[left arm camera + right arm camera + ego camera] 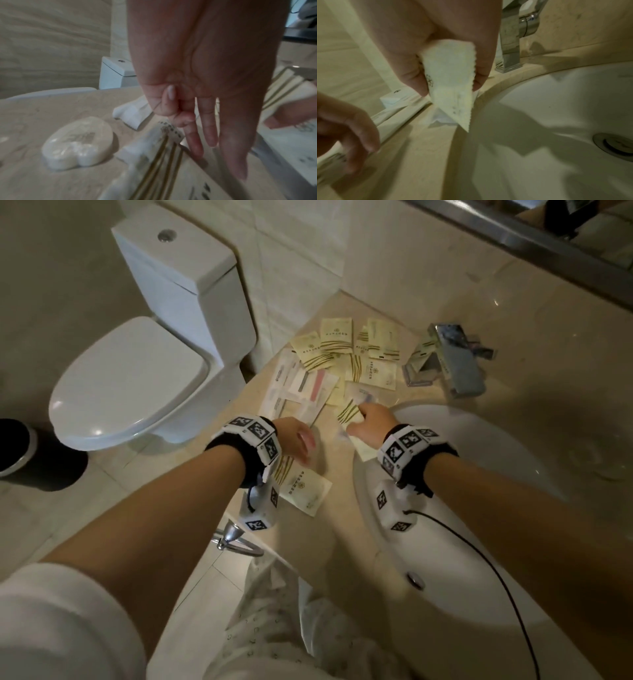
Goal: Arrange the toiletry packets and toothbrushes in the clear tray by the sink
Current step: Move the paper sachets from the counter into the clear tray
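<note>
Cream packets with gold stripes lie strewn on the beige counter left of the faucet, with toothbrush packets beside them. My right hand pinches one striped cream packet between thumb and fingers, just off the counter at the sink's rim. My left hand hovers with straight fingers over another striped packet, holding nothing. One more packet lies under my left wrist. A clear straight rim runs along the counter; I cannot tell whether it is the tray.
The white sink basin with its drain is on the right, with the chrome faucet behind it. A wrapped oval soap lies on the counter's left part. The toilet stands beyond the counter's left edge.
</note>
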Action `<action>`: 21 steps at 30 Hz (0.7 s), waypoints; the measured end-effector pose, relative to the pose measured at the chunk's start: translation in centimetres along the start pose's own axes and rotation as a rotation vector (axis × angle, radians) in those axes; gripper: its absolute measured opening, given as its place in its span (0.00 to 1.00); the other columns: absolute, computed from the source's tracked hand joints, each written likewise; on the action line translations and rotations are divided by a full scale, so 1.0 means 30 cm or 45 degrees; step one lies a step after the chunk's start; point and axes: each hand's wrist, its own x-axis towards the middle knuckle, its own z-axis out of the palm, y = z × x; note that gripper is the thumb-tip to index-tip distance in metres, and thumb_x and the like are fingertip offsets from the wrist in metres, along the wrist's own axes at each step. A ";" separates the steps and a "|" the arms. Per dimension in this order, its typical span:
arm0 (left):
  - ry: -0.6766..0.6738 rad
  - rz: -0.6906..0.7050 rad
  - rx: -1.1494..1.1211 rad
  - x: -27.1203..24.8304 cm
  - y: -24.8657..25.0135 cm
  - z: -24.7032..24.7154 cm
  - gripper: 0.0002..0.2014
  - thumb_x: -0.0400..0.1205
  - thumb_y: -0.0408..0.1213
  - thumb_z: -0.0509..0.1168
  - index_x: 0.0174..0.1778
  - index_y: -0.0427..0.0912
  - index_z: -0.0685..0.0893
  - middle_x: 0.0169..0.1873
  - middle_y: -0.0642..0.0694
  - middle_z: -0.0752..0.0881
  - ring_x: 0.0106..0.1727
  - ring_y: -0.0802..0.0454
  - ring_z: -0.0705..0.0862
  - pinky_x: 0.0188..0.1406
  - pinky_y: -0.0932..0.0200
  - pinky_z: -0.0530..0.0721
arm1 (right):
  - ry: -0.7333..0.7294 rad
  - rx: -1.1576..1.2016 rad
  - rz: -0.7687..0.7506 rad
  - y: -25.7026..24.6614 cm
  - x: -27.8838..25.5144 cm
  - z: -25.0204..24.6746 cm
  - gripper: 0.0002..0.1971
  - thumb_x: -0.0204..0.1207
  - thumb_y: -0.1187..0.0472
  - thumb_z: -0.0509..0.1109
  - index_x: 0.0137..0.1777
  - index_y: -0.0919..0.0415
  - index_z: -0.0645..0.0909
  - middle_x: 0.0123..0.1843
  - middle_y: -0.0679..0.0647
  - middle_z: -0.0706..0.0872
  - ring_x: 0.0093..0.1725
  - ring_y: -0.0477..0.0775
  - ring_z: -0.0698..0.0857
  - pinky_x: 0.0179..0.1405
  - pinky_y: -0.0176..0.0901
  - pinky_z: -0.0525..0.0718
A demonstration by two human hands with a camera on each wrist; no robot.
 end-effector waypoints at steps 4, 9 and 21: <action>-0.115 -0.008 0.343 0.018 -0.002 0.034 0.26 0.69 0.34 0.76 0.63 0.41 0.79 0.58 0.45 0.83 0.61 0.43 0.80 0.58 0.55 0.77 | 0.011 0.130 0.037 0.038 -0.017 -0.007 0.10 0.75 0.61 0.67 0.54 0.63 0.81 0.46 0.58 0.82 0.49 0.59 0.82 0.44 0.40 0.72; -0.097 -0.016 0.658 0.018 0.012 0.058 0.25 0.68 0.42 0.77 0.60 0.44 0.79 0.46 0.49 0.80 0.50 0.43 0.80 0.48 0.54 0.78 | 0.025 0.212 0.069 0.069 -0.035 0.012 0.14 0.74 0.63 0.69 0.60 0.65 0.81 0.50 0.58 0.83 0.50 0.57 0.81 0.46 0.41 0.73; 0.233 -0.048 -0.216 -0.002 0.261 -0.035 0.09 0.80 0.38 0.66 0.44 0.35 0.78 0.29 0.43 0.83 0.21 0.55 0.81 0.16 0.68 0.76 | 0.199 0.673 0.347 0.214 -0.133 -0.197 0.18 0.75 0.63 0.71 0.63 0.69 0.81 0.63 0.62 0.85 0.63 0.62 0.84 0.65 0.50 0.81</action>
